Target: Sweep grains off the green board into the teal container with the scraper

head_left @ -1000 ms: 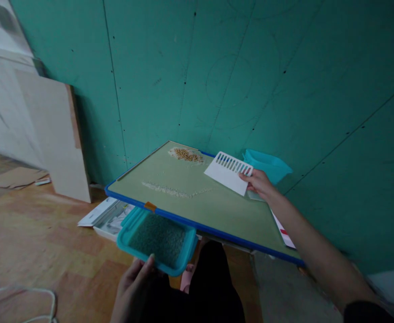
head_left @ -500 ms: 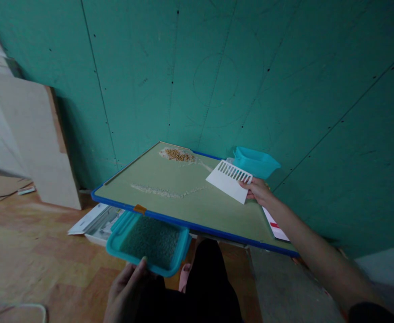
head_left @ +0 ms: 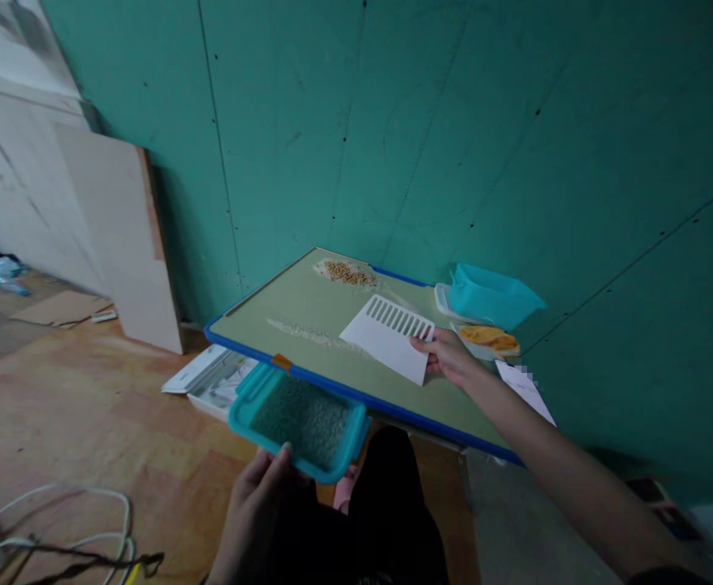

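My left hand (head_left: 266,479) grips the near rim of a turquoise plastic container (head_left: 356,439), held just below the table's front edge; grey-white grains (head_left: 301,418) lie in it. In my right hand (head_left: 445,356) is a white slotted plastic scraper (head_left: 386,345), held tilted over the table (head_left: 454,410). A thin line of pale grains (head_left: 308,331) runs across the tabletop, its right end partly behind the scraper. At the far edge sits a pile of yellowish-brown beans (head_left: 349,273) with pale grains around it.
An empty-looking turquoise bin (head_left: 494,296) and a yellow-orange cloth-like item (head_left: 487,337) are at the table's right. A white sheet (head_left: 524,390) lies nearby. Below the left corner stands an open white box (head_left: 213,398). White cables (head_left: 122,504) lie on the floor.
My right hand has brought the scraper left and nearer to the front edge, over the end of the grain line. The view has turned, showing more floor at left. Both grips stay the same.
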Available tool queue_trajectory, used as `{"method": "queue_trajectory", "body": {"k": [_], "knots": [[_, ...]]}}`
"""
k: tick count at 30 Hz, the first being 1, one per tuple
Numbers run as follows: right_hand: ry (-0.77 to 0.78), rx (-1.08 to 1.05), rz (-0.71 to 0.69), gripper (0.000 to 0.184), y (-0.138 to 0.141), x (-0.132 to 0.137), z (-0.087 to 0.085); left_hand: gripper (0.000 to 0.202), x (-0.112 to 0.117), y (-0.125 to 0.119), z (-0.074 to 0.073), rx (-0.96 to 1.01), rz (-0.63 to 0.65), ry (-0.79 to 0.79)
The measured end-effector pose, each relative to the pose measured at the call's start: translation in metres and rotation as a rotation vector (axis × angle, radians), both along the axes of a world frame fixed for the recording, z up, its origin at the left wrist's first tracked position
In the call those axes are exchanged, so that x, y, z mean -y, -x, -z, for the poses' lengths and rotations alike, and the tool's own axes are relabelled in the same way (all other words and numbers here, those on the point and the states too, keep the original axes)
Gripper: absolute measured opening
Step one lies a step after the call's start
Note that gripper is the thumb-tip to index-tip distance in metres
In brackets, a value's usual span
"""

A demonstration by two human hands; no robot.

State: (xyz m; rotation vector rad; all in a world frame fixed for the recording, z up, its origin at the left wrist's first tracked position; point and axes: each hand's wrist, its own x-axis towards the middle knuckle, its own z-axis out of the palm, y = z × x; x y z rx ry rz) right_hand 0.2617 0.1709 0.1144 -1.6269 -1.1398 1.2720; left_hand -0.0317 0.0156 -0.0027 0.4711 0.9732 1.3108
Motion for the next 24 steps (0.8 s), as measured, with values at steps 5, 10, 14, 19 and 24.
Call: {"method": "queue_trajectory", "body": {"k": [5, 10, 14, 19, 24], "knots": [[0.012, -0.017, -0.088, 0.024, 0.024, 0.01, -0.003, 0.032, -0.002, -0.001, -0.002, -0.01, -0.043, -0.033], [0.034, -0.055, -0.12, 0.024, 0.039, 0.014, -0.001, 0.033, -0.003, -0.001, -0.007, -0.011, -0.075, -0.016], [0.037, -0.063, -0.161, 0.026, 0.051, 0.015, 0.0, 0.033, -0.002, -0.001, -0.007, -0.005, -0.051, -0.027], [0.024, -0.082, -0.207, 0.028, 0.064, 0.016, -0.001, 0.033, -0.003, -0.005, -0.006, 0.02, -0.068, -0.045], [0.004, -0.108, -0.212, 0.027, 0.071, 0.015, -0.001, 0.034, -0.004, -0.006, -0.009, 0.054, -0.082, -0.047]]}}
